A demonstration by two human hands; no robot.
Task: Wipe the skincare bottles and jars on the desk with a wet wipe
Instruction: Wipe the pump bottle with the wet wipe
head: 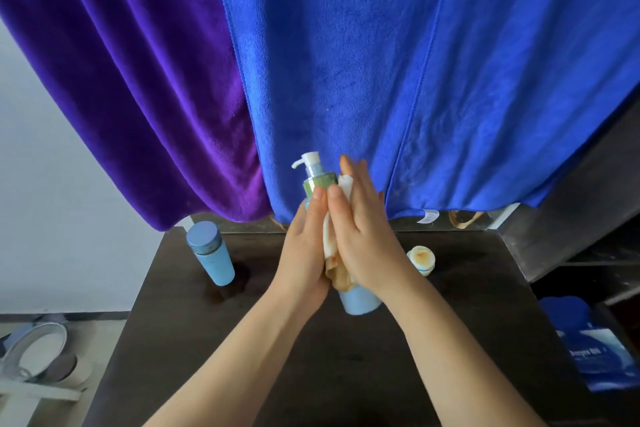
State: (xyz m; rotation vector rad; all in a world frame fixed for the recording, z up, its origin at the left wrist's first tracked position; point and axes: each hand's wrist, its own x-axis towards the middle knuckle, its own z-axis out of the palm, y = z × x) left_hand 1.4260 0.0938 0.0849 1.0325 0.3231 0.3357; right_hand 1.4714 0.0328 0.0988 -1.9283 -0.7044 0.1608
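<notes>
A light blue pump bottle (358, 302) with a green collar and white pump head stands lifted above the middle of the dark desk (346, 357). My left hand (304, 253) grips its left side. My right hand (367, 236) presses a stained white wet wipe (332, 246) flat against the bottle's right side. Most of the bottle's body is hidden between my hands. A light blue capped bottle (211, 253) stands at the desk's back left. A small cream jar (421, 258) sits at the back right.
A purple cloth (131, 80) and a blue towel (398, 62) hang behind the desk. A blue packet (595, 354) lies on a shelf to the right. Round metal containers (34, 354) sit on the floor at the left.
</notes>
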